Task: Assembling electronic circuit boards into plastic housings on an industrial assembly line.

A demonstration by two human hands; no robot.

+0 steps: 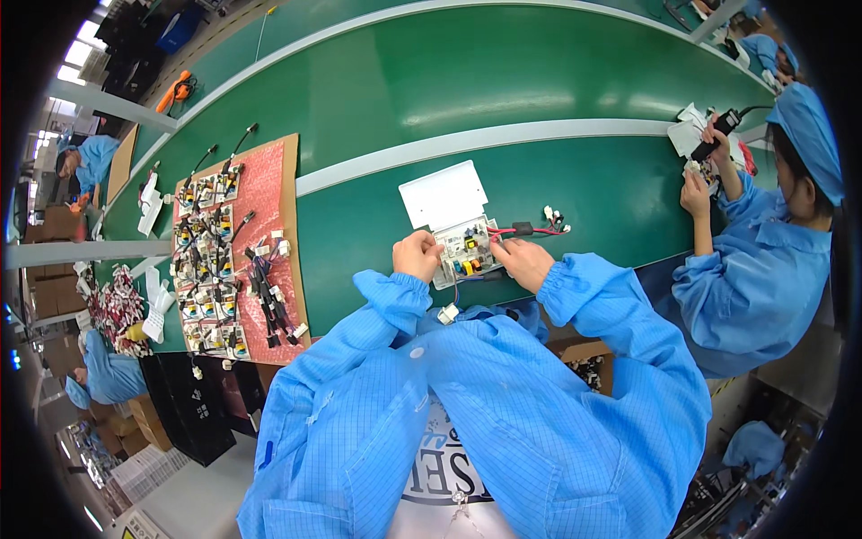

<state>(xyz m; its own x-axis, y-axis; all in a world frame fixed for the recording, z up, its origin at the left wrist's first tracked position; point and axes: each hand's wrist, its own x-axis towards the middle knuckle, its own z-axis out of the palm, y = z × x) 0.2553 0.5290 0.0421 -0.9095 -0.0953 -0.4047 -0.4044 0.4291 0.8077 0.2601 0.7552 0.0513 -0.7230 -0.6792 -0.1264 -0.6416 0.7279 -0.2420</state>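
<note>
A circuit board (pixel 469 246) with yellow and black parts lies in a white open housing, whose flat white flap (pixel 443 195) extends away from me. At the left edge of the board, my left hand (pixel 417 256) is closed on it, thumb and fingers pinching the rim. My right hand (pixel 523 260) is closed at the right edge, its fingertips on the red wires where they meet the board. Those wires run right through a black sleeve (pixel 522 229) to small white connectors (pixel 554 216). Another white connector (pixel 448 313) hangs from dark leads at the near side.
To the left, pink bubble wrap (pixel 260 189) on cardboard carries several similar boards (pixel 205 235) and a bundle of dark cables (pixel 271 292). A white rail (pixel 485 135) crosses the green table (pixel 359 211). At right a co-worker (pixel 763 269) holds a black tool (pixel 718 135).
</note>
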